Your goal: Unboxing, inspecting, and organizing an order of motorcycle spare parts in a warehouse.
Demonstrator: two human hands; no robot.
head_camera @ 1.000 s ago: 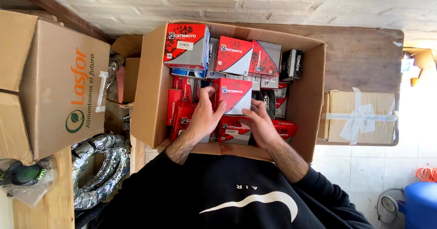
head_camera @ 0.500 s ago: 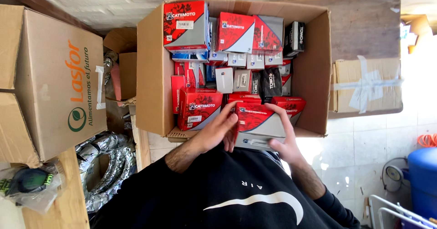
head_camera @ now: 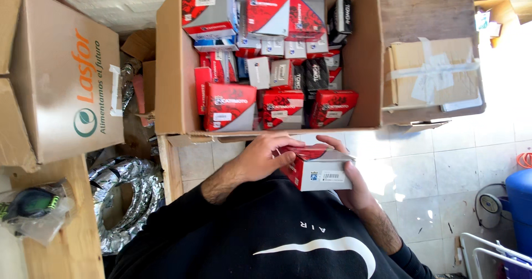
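Red-and-white carton held in both hands, just below the open cardboard box.

Cardboard box with printed side (head_camera: pixel 61 79) sits far left above coiled foil ducting (head_camera: pixel 124 201); the left hand (head_camera: pixel 260 160) curls fingers over the small red-and-white carton (head_camera: pixel 318 171), the right hand (head_camera: pixel 354 187) cups it from beneath, below the open cardboard box (head_camera: pixel 172 74) of red cartons (head_camera: pixel 230 106); a taped parcel (head_camera: pixel 432 74) lies right.

The small rectangular cardboard box, red on top with white and grey sides (head_camera: pixel 318 171), is held clear of the large open corrugated carton, just in front of the carton's near wall and close to the person's chest. It lies roughly level, slightly tilted. A white side face with a barcode label faces the camera. Its flaps appear closed.
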